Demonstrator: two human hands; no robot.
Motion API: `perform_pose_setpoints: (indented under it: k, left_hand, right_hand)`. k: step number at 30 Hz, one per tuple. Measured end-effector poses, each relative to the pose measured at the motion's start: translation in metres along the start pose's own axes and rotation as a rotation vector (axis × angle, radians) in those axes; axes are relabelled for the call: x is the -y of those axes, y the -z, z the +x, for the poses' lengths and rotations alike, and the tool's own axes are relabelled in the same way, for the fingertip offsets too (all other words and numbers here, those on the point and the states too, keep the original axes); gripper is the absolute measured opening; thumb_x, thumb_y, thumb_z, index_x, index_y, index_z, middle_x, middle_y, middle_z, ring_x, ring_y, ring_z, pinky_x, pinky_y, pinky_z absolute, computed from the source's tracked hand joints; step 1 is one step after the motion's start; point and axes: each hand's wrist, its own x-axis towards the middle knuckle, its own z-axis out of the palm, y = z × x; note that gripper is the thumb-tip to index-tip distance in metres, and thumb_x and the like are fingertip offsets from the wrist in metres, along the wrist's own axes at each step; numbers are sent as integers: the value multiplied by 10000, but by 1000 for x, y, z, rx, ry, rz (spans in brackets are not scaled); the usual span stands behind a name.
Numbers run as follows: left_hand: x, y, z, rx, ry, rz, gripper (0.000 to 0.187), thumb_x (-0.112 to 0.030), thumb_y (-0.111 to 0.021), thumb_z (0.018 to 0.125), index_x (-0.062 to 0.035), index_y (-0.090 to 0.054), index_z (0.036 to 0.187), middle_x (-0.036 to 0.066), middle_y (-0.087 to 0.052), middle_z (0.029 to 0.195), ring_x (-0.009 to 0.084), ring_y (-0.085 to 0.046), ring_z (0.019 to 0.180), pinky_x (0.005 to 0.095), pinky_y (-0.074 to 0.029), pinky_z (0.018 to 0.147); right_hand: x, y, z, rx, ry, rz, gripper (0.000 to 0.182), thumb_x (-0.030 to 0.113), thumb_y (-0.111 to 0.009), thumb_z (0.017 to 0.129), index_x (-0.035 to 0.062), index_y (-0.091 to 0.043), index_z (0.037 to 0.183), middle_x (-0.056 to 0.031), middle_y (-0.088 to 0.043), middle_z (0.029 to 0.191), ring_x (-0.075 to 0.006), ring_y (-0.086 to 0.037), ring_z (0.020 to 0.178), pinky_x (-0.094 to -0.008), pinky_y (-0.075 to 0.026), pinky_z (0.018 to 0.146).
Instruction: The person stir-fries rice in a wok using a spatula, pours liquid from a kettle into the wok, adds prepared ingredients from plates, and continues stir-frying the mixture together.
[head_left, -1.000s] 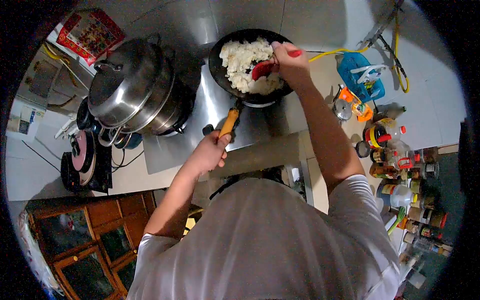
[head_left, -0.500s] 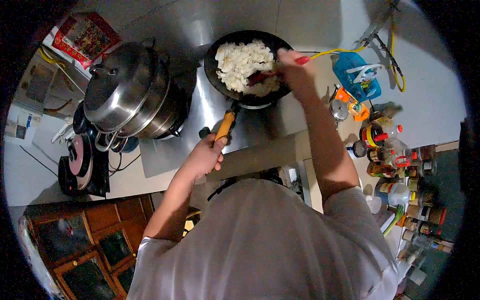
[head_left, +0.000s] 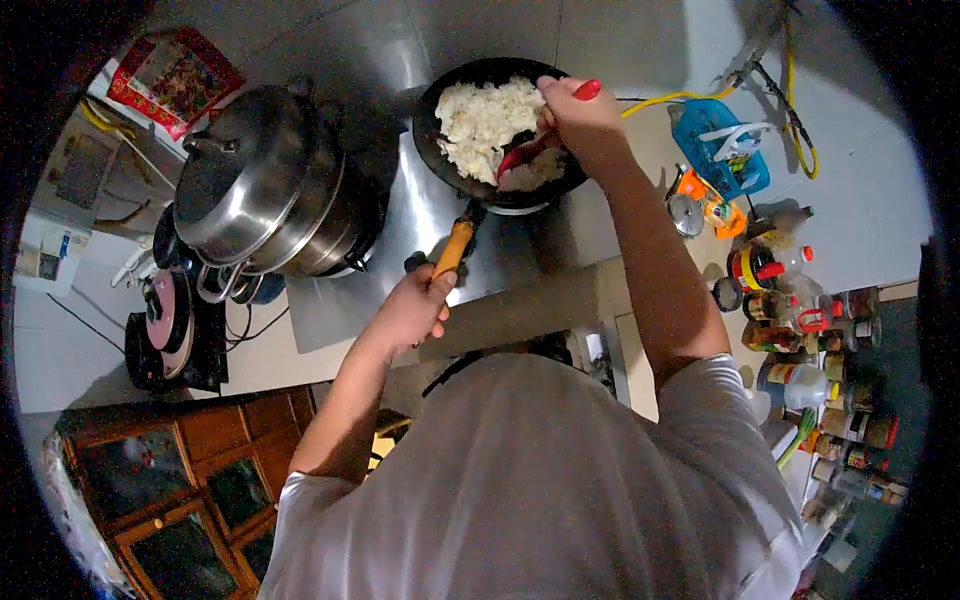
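Observation:
A black pan [head_left: 432,150] sits on the stove with white rice [head_left: 488,112] heaped mostly in its upper left part. My left hand [head_left: 409,309] is wrapped round the pan's yellow-orange handle [head_left: 455,247]. Over the pan's right side, my right hand [head_left: 583,125] grips a red spatula [head_left: 520,156]. The spatula's blade dips into the rice near the pan's middle, and the end of its handle sticks out above the fist.
A large steel steamer pot [head_left: 262,185] stands left of the pan. To the right are a blue basket [head_left: 690,130], an orange packet [head_left: 729,219], a round metal lid [head_left: 685,214] and several bottles and jars [head_left: 800,385]. A yellow hose [head_left: 664,100] runs behind.
My right hand has shifted slightly, and the spatula's red blade shows more clearly in the rice. The rice's lower edge has changed shape. My left hand stays on the handle.

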Motion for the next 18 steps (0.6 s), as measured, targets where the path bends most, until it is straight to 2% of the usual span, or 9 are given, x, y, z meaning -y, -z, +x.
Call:
perform_pose_setpoints:
  k: [2, 3, 6, 8, 11, 14, 16, 17, 18]
  left_hand:
    - [10, -2, 10, 11, -24, -33, 433, -434, -486, 1018, -48, -528, 1209, 1, -551, 711, 97, -527, 502, 254, -382, 436]
    - [14, -3, 13, 11, -22, -35, 433, -434, -486, 1018, -48, -528, 1209, 1, -551, 711, 97, -527, 502, 254, -382, 436]
    - [25, -1, 17, 24, -56, -70, 432, -434, -493, 1016, -44, -529, 1199, 2, -550, 709, 98, -532, 503, 254, -382, 432]
    - [24, 3, 21, 47, -34, -62, 431, -431, -496, 1015, -38, -528, 1190, 4, -551, 708, 98, -538, 506, 255, -383, 428]
    - [18, 3, 15, 31, -45, -56, 424, -424, -489, 1019, -34, -527, 1182, 4, -549, 704, 99, -544, 513, 258, -386, 426]
    - [13, 6, 12, 30, -37, 5, 435, -441, -484, 1016, -41, -530, 1180, 7, -558, 706, 96, -542, 515, 258, -394, 443]
    - [10, 8, 8, 21, -36, -9, 434, -444, -487, 1015, -45, -533, 1178, 8, -560, 708, 96, -540, 516, 259, -397, 451]
    - [10, 8, 7, 17, -42, -13, 433, -447, -490, 1013, -49, -536, 1176, 8, -562, 711, 95, -538, 516, 260, -401, 459]
    - [9, 8, 9, 20, -43, -11, 433, -447, -490, 1013, -49, -536, 1176, 8, -562, 711, 95, -538, 516, 260, -401, 459]
  right_hand:
    - [-12, -14, -1, -71, 144, 61, 338, 282, -600, 948, 69, -546, 691, -4, -562, 622, -104, -545, 569, -273, -458, 560]
    - [-1, -14, -1, -15, 165, -30, 373, 282, -590, 953, 68, -539, 652, -6, -558, 601, -103, -556, 571, -269, -449, 533]
    - [15, -17, 4, 27, 99, -84, 395, 286, -579, 956, 61, -538, 633, -10, -554, 592, -99, -550, 571, -265, -443, 514]
    - [5, -16, -16, 23, 55, -135, 375, 278, -596, 960, 40, -575, 672, -5, -560, 610, -84, -560, 598, -268, -456, 523]
    - [-51, -28, -42, -34, 160, 51, 365, 283, -623, 967, 27, -608, 708, 0, -570, 631, -73, -578, 631, -275, -476, 552]
    - [-50, -25, -36, -50, 250, 46, 350, 288, -642, 969, 26, -631, 737, 8, -585, 659, -66, -589, 655, -275, -483, 559]
    - [-20, -9, -50, -63, 134, 235, 347, 299, -641, 971, 30, -642, 750, 6, -603, 678, -68, -575, 644, -260, -480, 573]
    - [-10, -2, -55, -33, 87, 6, 335, 289, -642, 971, 25, -652, 763, 0, -622, 697, -74, -569, 631, -251, -473, 583]
    - [-17, -5, -52, -36, 86, 6, 335, 289, -642, 971, 25, -652, 763, 0, -622, 697, -74, -569, 631, -251, -473, 583]
